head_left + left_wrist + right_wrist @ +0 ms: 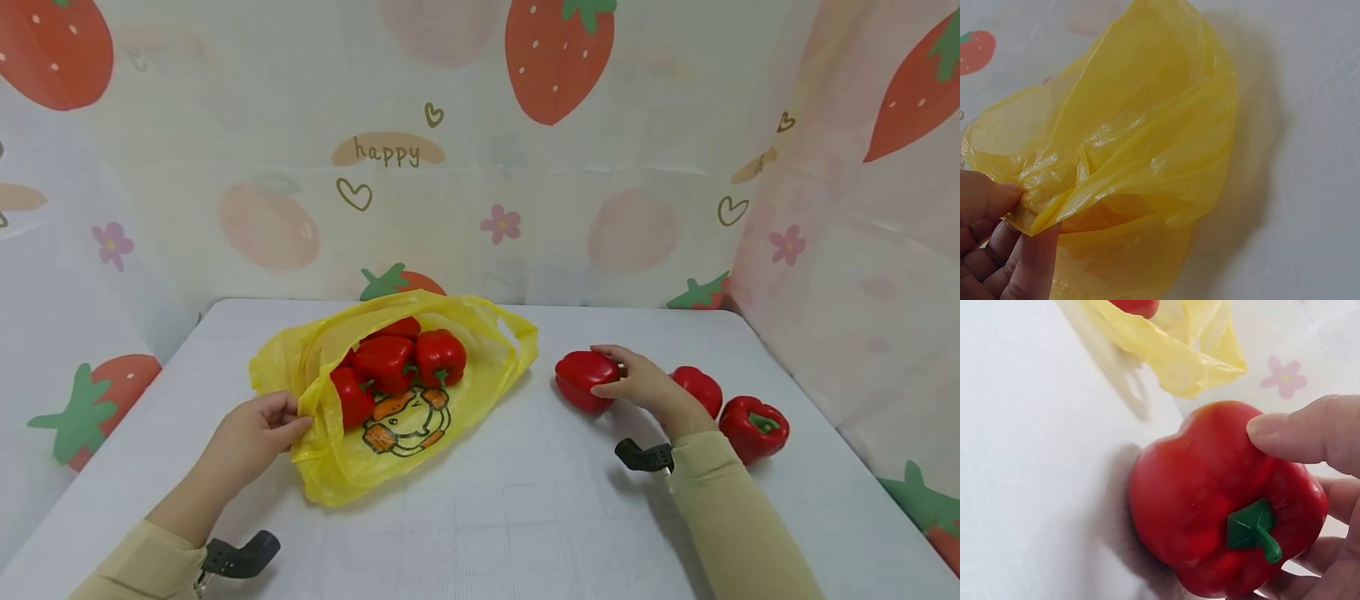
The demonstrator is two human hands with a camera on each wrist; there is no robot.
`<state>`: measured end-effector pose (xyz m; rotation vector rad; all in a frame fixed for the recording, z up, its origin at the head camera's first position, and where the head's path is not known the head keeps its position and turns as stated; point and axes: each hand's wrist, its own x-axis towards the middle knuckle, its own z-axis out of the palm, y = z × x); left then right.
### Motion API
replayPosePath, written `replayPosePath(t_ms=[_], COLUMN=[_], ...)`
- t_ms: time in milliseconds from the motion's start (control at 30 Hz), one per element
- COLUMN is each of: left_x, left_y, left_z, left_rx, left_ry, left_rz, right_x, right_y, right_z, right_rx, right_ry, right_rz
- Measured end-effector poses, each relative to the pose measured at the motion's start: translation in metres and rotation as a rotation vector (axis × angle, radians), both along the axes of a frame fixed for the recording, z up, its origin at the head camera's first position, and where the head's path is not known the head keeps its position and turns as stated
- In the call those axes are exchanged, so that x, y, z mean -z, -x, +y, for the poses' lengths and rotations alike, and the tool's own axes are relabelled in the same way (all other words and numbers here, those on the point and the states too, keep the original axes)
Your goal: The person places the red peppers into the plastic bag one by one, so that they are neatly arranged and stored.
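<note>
A yellow plastic bag (480,400) with a cartoon print lies on the table, its mouth spread, and several red bell peppers (384,363) show inside. My left hand (251,437) pinches the bag's left edge between thumb and fingers; the left wrist view shows the crumpled yellow film (1147,144) in that pinch. To the right of the bag, my right hand (645,385) grips a red bell pepper (583,382) with thumb and fingers around its sides. Its green stem (1254,530) faces the right wrist camera.
Two more red bell peppers, one (697,390) partly behind the right forearm and another (754,429) beside it, sit at the table's right. A white cloth covers the table (480,533). Strawberry-printed curtains (465,200) stand behind and on both sides.
</note>
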<state>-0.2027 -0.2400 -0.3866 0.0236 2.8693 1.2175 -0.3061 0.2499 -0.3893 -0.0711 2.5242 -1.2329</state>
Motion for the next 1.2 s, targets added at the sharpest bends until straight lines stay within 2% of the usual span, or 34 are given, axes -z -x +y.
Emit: replayPosePath(t_ms=[233, 433, 733, 933, 1200], left_x=[0.000, 0.001, 0.000, 0.001, 0.002], left_y=[0.000, 0.001, 0.000, 0.000, 0.000], left_z=[-0.001, -0.002, -0.002, -0.002, -0.003], left_rx=[-0.001, 0.000, -0.002, -0.001, -0.003], left_ry=[0.006, 0.004, 0.005, 0.004, -0.001], left_rz=[-0.017, -0.017, -0.017, -0.012, -0.016], right_x=[0.004, 0.009, 0.009, 0.012, -0.002], right_y=[-0.001, 0.000, -0.004, -0.003, -0.003], right_z=[0.000, 0.000, -0.003, 0.000, -0.006], right_rx=[-0.003, -0.003, 0.087, 0.112, 0.093], right_ry=[-0.018, -0.022, -0.047, -0.032, 0.036], right_rz=[0.011, 0.058, 0.097, 0.114, 0.149])
